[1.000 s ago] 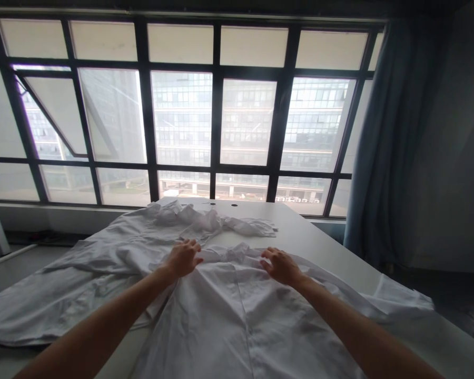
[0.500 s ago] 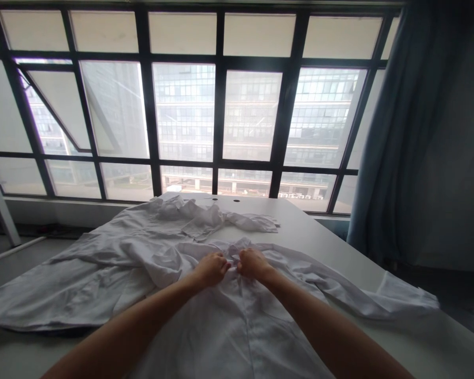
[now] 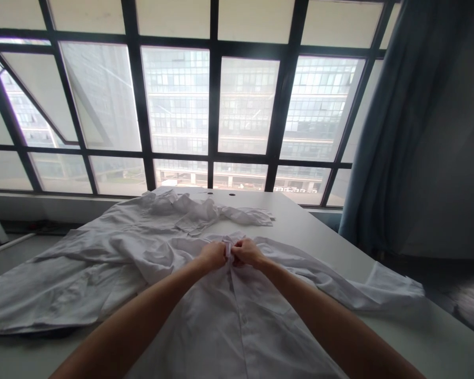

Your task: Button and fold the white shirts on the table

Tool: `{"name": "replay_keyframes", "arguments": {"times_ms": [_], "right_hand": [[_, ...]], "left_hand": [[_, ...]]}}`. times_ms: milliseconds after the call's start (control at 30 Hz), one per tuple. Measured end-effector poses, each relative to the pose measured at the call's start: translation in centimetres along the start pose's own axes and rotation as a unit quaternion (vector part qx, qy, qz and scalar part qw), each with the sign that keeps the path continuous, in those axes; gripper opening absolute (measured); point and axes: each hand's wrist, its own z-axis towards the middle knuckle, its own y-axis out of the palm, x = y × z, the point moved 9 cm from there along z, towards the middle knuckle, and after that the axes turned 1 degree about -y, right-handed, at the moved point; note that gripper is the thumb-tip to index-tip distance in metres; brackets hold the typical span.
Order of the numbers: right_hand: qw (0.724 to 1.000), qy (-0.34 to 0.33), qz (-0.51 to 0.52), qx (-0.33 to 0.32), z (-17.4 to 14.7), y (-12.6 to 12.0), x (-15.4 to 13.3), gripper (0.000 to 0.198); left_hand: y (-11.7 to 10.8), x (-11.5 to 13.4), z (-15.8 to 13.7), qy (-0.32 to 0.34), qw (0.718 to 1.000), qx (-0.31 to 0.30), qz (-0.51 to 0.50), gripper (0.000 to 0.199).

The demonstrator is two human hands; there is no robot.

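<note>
A white button-front shirt [image 3: 217, 321] lies spread on the table, its front placket running toward me and one sleeve stretched out to the right. At its collar end my left hand [image 3: 214, 255] is closed, pinching the fabric on the left side of the front opening. Close beside it, my right hand [image 3: 247, 252] grips the cloth on the right side of the opening, fingers curled. A narrow strip of white fabric shows between the two hands. Whatever the fingertips cover, such as a button, is hidden.
More white garments [image 3: 102, 252] lie rumpled to the left and at the back of the white table [image 3: 296, 231]. Beyond the table stands a large dark-framed window [image 3: 215, 105] with one tilted pane. A blue-grey curtain [image 3: 387, 142] hangs at the right.
Both hands stay at the shirt's collar end, and have drawn closer together with the fabric between them. The camera view has shifted slightly.
</note>
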Motion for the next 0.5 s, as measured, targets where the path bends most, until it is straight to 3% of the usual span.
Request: {"name": "replay_keyframes", "arguments": {"times_ms": [167,400,500], "right_hand": [[0.995,-0.004,0.103,0.016,-0.1,0.5,1.9,0.014],[0.992,-0.046,0.116,0.031,-0.1,0.3,2.4,0.009],[0.992,-0.062,0.11,0.023,-0.1,0.4,2.5,0.008]], "left_hand": [[0.7,-0.1,-0.1,-0.009,1.0,0.0,-0.015,0.012],[1.9,-0.8,0.0,-0.026,0.979,-0.063,-0.192,0.024],[2.9,-1.6,-0.5,-0.058,0.945,-0.086,-0.311,0.033]]}}
